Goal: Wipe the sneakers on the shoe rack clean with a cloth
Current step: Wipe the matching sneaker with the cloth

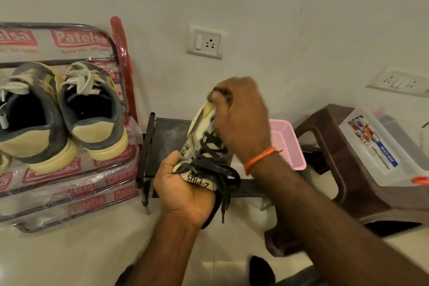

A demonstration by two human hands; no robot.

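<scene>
Shoe rack (130,90) at left carries two sneakers (92,111), heels toward us. We hold a third sneaker (204,144) in the air, just right of the rack, long axis running away from us, toe up. Left hand (183,190) grips its heel end from below. Right hand (241,114) sits curled over the toe; cloth not visible, so we cannot tell whether it holds one.

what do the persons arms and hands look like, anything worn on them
Both forearms are bare, with no sleeves in view. The right hand has a thin orange thread band tied round its wrist, with a short loose end sticking out at one side. The left hand and its wrist carry nothing: no band or watch. No rings or gloves show on the parts of either hand in view.
</scene>
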